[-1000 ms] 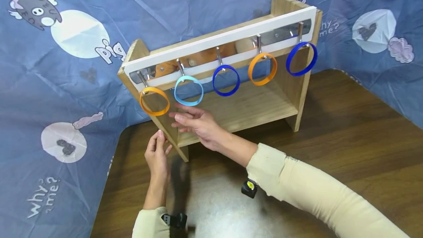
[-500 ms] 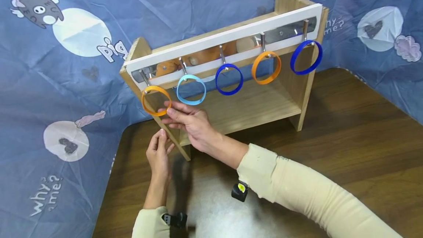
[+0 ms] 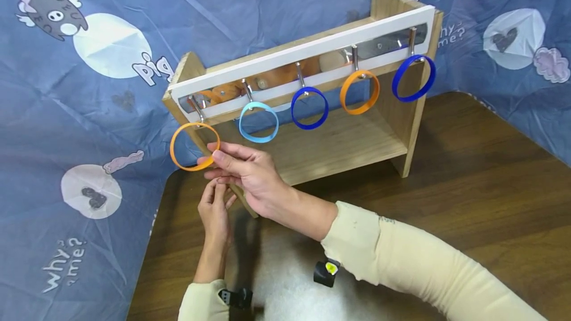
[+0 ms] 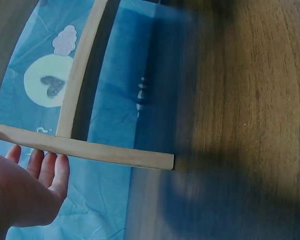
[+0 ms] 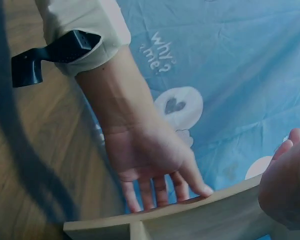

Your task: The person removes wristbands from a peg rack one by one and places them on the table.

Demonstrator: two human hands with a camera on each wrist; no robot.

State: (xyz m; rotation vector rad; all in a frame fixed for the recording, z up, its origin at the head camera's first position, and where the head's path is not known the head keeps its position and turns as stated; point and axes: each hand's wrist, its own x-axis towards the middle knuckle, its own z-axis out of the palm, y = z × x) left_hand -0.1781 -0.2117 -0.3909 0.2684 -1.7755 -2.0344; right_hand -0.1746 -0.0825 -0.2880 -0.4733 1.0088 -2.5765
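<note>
An orange ring (image 3: 189, 168) is pinched at its lower right by my right hand (image 3: 250, 175), in front of the leftmost metal hook (image 3: 196, 108). Whether its top still touches the hook tip, I cannot tell. In the right wrist view a bit of that ring shows at the right edge. My left hand (image 3: 215, 214) holds the left side panel of the wooden shelf (image 3: 339, 150), thumb on the front edge and fingers on the outer side; the right wrist view shows this left hand (image 5: 147, 150) too. A light blue ring (image 3: 258, 140) hangs on the adjoining hook.
Farther right hang a dark blue ring (image 3: 310, 127), another orange ring (image 3: 360, 112) and another dark blue ring (image 3: 412, 99), each on a hook of the white rail (image 3: 303, 53). The shelf stands on a brown wooden table (image 3: 468, 162). Blue printed cloth (image 3: 267, 4) hangs behind.
My right hand has moved left from below the light blue ring, taken hold of the leftmost orange ring and drawn it forward along its hook. The left hand stays at the side panel.
</note>
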